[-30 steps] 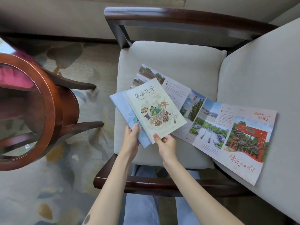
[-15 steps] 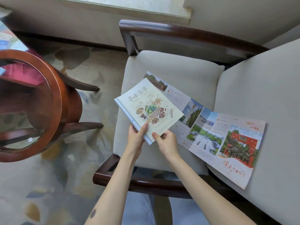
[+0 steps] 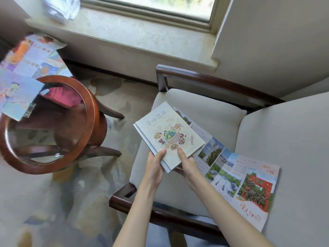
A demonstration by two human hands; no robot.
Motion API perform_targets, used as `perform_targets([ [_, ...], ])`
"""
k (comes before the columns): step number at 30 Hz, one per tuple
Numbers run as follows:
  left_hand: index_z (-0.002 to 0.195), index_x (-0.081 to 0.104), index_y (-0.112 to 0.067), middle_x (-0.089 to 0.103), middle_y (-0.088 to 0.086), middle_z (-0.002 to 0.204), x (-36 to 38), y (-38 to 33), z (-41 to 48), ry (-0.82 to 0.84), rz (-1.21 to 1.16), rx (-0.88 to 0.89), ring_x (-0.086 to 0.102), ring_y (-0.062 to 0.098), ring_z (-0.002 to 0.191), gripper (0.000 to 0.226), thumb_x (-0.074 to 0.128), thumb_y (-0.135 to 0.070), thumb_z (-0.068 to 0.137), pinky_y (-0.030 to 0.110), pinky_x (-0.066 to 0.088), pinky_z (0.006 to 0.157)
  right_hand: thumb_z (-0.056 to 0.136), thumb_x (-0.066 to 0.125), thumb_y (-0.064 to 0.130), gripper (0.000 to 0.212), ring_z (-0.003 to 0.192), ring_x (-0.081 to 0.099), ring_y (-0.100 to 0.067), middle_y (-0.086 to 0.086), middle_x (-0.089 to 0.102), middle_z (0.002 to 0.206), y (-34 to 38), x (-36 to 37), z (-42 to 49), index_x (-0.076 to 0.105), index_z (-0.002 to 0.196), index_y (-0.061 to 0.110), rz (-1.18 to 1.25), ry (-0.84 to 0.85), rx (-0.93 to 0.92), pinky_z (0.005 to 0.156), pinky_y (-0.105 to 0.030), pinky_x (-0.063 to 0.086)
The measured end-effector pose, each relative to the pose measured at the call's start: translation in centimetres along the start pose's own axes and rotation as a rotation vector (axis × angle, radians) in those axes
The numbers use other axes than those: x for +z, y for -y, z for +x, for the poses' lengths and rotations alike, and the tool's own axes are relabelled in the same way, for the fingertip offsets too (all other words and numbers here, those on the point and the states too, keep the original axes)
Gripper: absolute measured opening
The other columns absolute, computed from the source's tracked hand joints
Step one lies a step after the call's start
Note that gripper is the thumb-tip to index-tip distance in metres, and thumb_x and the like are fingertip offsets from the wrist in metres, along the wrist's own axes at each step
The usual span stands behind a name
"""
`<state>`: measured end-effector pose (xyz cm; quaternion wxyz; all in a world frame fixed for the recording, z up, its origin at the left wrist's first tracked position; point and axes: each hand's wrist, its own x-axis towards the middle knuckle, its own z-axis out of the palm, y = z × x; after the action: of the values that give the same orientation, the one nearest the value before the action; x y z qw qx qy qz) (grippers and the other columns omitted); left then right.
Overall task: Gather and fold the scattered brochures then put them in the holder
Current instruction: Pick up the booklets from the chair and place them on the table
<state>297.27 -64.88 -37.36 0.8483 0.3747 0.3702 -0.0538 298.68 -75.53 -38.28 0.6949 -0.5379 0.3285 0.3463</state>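
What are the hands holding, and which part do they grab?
Both the left hand and right hand hold the folded brochures by their near corner, thumbs on top.

1. The folded brochure (image 3: 169, 134), pinched by the left hand (image 3: 154, 166) and the right hand (image 3: 188, 164), has grey Chinese words on its cover, just past the thumbs: "寻味宿迁", a bit blurry.
2. The open brochure (image 3: 249, 186), right of the right hand, says "烽火" in big red strokes, then "宿迁", at its near corner.
3. Its small print is too tiny to read.
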Motion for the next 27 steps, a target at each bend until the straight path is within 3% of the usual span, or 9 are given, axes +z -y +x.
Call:
perform_targets([
  [3, 0.128, 0.047, -0.012, 0.065, 0.008, 0.121, 0.9, -2.0, -1.4, 0.080, -0.006, 0.063, 0.062, 0.025, 0.111, 0.039, 0.045, 0.003, 0.092, 0.033, 0.055, 0.088, 0.093, 0.053, 0.030, 0.035, 0.083, 0.071, -0.009, 0.006, 0.074, 0.093, 1.7, 1.3, -0.7, 0.055, 0.124, 0.013, 0.087, 0.070, -0.090, 0.061, -0.023, 0.055],
  [5, 0.132, 0.044, -0.009, 0.062, 0.012, 0.125, 0.6, -3.4, -2.2, 0.078, -0.017, 0.097, 0.060, 0.026, 0.115, 0.042, 0.045, 0.003, 0.092, 0.035, 0.052, 0.094, 0.093, 0.054, 0.027, 0.035, 0.089, 0.070, -0.011, 0.001, 0.073, 0.101, 2.3, 2.4, -1.4, 0.056, 0.123, 0.010, 0.127, 0.134, -0.129, 0.064, -0.022, 0.055],
  [8, 0.135, 0.040, -0.008, 0.058, 0.013, 0.130, -0.6, -5.4, -3.6, 0.085, -0.044, 0.137, 0.055, 0.028, 0.121, 0.044, 0.044, 0.001, 0.093, 0.039, 0.045, 0.103, 0.092, 0.054, 0.020, 0.036, 0.106, 0.065, -0.020, -0.009, 0.066, 0.119, 3.1, 4.5, -2.4, 0.053, 0.126, 0.010, 0.162, 0.224, -0.153, 0.079, -0.030, 0.056],
  [11, 0.138, 0.037, -0.012, 0.056, 0.012, 0.133, -2.9, -6.9, -5.1, 0.046, -0.129, 0.170, 0.054, 0.026, 0.122, 0.047, 0.043, 0.000, 0.094, 0.043, 0.039, 0.107, 0.091, 0.056, 0.018, 0.036, 0.110, 0.062, -0.025, -0.010, 0.066, 0.119, 2.9, 7.2, -3.4, 0.053, 0.126, 0.011, 0.075, 0.309, -0.166, 0.094, -0.042, 0.050],
  [13, 0.138, 0.038, -0.013, 0.057, 0.011, 0.132, -4.9, -7.8, -6.2, -0.003, -0.188, 0.191, 0.055, 0.026, 0.121, 0.047, 0.043, 0.000, 0.093, 0.043, 0.039, 0.107, 0.090, 0.057, 0.017, 0.033, 0.101, 0.064, -0.022, -0.006, 0.069, 0.109, 2.2, 9.2, -4.1, 0.055, 0.122, 0.011, -0.021, 0.329, -0.158, 0.091, -0.041, 0.051],
  [15, 0.136, 0.042, -0.011, 0.058, 0.013, 0.130, -7.3, -8.7, -7.3, -0.099, -0.246, 0.198, 0.056, 0.029, 0.119, 0.045, 0.044, -0.001, 0.092, 0.047, 0.039, 0.106, 0.088, 0.059, 0.018, 0.028, 0.090, 0.068, -0.015, 0.001, 0.072, 0.099, 1.1, 11.6, -4.7, 0.058, 0.116, 0.015, -0.143, 0.368, -0.152, 0.079, -0.032, 0.055],
  [19, 0.134, 0.045, -0.013, 0.056, 0.019, 0.130, -14.3, -11.8, -9.2, -0.360, -0.483, 0.143, 0.054, 0.035, 0.117, 0.042, 0.052, -0.017, 0.093, 0.053, 0.043, 0.097, 0.087, 0.062, 0.016, 0.023, 0.082, 0.070, -0.008, 0.004, 0.072, 0.098, -2.1, 16.9, -6.2, 0.057, 0.109, 0.020, -0.395, 0.453, -0.165, 0.062, -0.023, 0.055],
  [21, 0.135, 0.045, -0.013, 0.053, 0.020, 0.133, -18.2, -13.6, -9.8, -0.451, -0.559, 0.102, 0.052, 0.037, 0.119, 0.042, 0.050, -0.021, 0.094, 0.054, 0.043, 0.094, 0.087, 0.062, 0.011, 0.026, 0.084, 0.071, -0.010, 0.001, 0.071, 0.101, -3.9, 19.5, -6.7, 0.056, 0.111, 0.016, -0.461, 0.488, -0.162, 0.063, -0.022, 0.055],
  [27, 0.130, 0.046, -0.008, 0.050, 0.022, 0.135, -29.5, -18.2, -12.3, -0.482, -0.588, 0.134, 0.050, 0.038, 0.119, 0.034, 0.041, -0.019, 0.098, 0.057, 0.038, 0.100, 0.088, 0.059, 0.007, 0.031, 0.096, 0.067, -0.025, -0.012, 0.068, 0.112, -11.0, 28.5, -7.5, 0.053, 0.119, 0.006, -0.519, 0.512, -0.125, 0.083, -0.037, 0.057],
])
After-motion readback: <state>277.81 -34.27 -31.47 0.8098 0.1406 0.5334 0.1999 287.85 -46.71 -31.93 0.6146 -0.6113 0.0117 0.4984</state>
